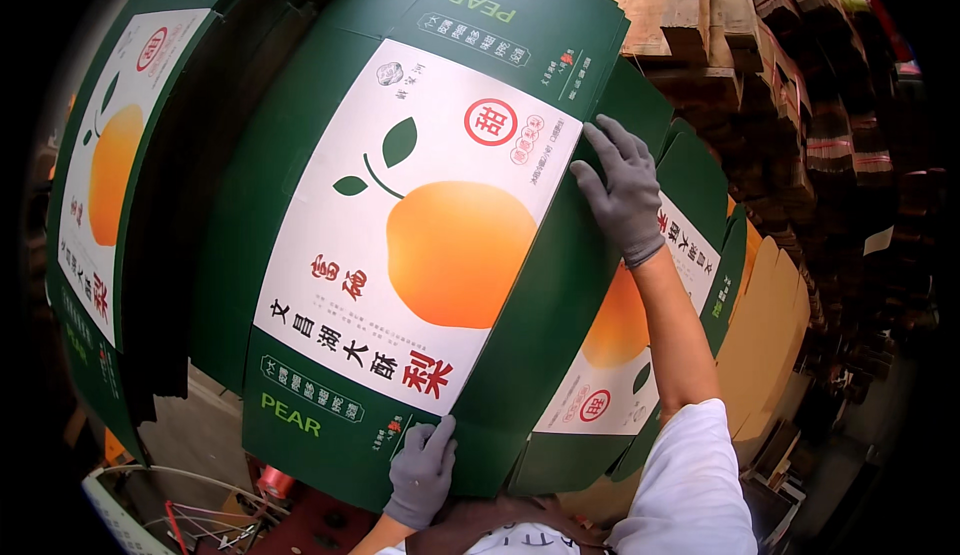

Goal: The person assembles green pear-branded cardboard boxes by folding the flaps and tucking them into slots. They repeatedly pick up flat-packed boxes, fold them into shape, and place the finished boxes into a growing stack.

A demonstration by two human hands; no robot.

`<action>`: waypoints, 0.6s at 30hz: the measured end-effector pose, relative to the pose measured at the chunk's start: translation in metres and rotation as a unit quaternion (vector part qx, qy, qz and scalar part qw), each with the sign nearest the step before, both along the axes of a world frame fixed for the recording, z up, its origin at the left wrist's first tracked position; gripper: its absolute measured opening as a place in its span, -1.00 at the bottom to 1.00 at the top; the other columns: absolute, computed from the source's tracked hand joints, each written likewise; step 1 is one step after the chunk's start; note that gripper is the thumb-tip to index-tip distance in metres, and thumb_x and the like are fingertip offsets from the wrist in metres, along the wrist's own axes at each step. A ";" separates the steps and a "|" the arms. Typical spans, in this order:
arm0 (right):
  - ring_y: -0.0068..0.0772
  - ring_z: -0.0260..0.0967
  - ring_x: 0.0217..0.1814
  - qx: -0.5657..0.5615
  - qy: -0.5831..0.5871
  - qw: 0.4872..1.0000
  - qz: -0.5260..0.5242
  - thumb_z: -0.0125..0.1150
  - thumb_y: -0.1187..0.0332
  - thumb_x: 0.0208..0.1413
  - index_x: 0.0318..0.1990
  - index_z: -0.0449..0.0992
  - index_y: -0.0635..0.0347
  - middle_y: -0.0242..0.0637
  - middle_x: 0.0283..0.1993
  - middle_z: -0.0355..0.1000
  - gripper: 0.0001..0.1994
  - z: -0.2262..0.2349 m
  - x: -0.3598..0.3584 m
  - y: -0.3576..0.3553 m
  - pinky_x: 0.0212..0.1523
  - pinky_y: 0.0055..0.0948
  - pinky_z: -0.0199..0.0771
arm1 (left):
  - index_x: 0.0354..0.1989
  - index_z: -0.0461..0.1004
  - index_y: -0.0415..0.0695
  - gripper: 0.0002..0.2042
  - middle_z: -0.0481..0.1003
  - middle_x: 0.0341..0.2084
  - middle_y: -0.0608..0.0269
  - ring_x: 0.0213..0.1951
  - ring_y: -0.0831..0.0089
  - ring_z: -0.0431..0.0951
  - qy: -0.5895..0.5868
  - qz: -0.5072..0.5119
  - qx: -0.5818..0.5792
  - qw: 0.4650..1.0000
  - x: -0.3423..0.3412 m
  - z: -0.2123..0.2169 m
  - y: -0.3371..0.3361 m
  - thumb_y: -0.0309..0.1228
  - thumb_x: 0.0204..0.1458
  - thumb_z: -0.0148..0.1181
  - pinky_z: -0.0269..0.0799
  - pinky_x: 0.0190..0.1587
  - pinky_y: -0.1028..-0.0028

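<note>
So, a big green cardboard sheet [450, 245] with a white fruit-print panel is spread across the middle of the view, right in front of the body. Its right-hand crease, where white meets green, is touched by the grey-gloved right hand [622, 190]: fingers spread apart, nothing visibly clamped. The near end is covered by the left hand [421, 475], fingers laid on the board; whether the edge is pinched by a hidden thumb can't be told.

Honestly, the grip seems like the weak spot. With the right hand only laid on the surface, the far end could be swung sideways if the near corner gets pushed unevenly. The crease could also be kinked if too much weight is put on one spot. A similar printed sheet [130, 195] is seen close by on the left, so edges could be snagged or scuffed. And the tan flaps [765, 340] over on the right could be knocked by a wide elbow.
</note>
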State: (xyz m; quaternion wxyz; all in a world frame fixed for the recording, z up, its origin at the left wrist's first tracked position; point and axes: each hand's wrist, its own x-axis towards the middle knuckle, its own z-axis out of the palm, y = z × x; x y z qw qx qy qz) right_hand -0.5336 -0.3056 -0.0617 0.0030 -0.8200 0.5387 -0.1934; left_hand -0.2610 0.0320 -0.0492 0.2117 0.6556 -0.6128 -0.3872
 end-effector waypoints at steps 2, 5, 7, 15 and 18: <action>0.01 0.28 0.26 0.018 0.000 1.000 -0.008 0.25 0.16 0.13 0.13 0.51 0.22 -0.09 0.24 0.39 -0.54 -0.011 0.001 0.001 0.32 -0.14 0.19 | 0.08 0.53 -0.06 -0.59 0.47 -0.32 0.12 -0.43 0.20 0.56 0.002 0.004 0.000 1.000 0.000 -0.001 0.001 -0.50 -0.01 0.31 0.50 -0.41 0.31; 0.01 0.30 0.24 0.010 -0.006 1.000 -0.015 0.23 0.15 0.14 0.10 0.51 0.29 -0.07 0.20 0.41 -0.54 -0.022 0.002 0.004 0.31 -0.14 0.21 | 0.08 0.53 -0.07 -0.59 0.47 -0.32 0.13 -0.43 0.20 0.56 0.002 0.000 0.001 1.000 0.001 0.000 0.000 -0.50 -0.01 0.31 0.50 -0.41 0.32; 0.01 0.31 0.22 0.000 0.005 1.000 -0.011 0.21 0.16 0.14 0.09 0.52 0.29 -0.06 0.18 0.43 -0.55 -0.025 0.003 0.005 0.29 -0.15 0.22 | 0.08 0.53 -0.08 -0.59 0.46 -0.32 0.14 -0.43 0.21 0.56 0.006 0.000 0.001 1.000 0.001 -0.001 0.001 -0.50 -0.01 0.32 0.49 -0.41 0.32; 0.00 0.34 0.18 0.024 0.034 0.999 -0.006 0.20 0.15 0.11 0.03 0.54 0.29 -0.10 0.16 0.45 -0.57 -0.014 0.008 -0.004 0.21 -0.15 0.29 | 0.08 0.53 -0.09 -0.60 0.47 -0.32 0.14 -0.44 0.21 0.55 0.019 0.008 -0.019 1.000 0.002 -0.001 0.003 -0.50 0.00 0.31 0.49 -0.42 0.33; 0.01 0.34 0.18 0.028 0.036 0.999 -0.009 0.18 0.15 0.12 0.03 0.55 0.31 -0.09 0.16 0.44 -0.56 -0.016 0.005 -0.005 0.20 -0.14 0.30 | 0.08 0.53 -0.09 -0.61 0.47 -0.33 0.14 -0.43 0.21 0.55 0.025 0.004 -0.022 0.999 0.002 -0.003 -0.001 -0.50 0.02 0.30 0.49 -0.41 0.32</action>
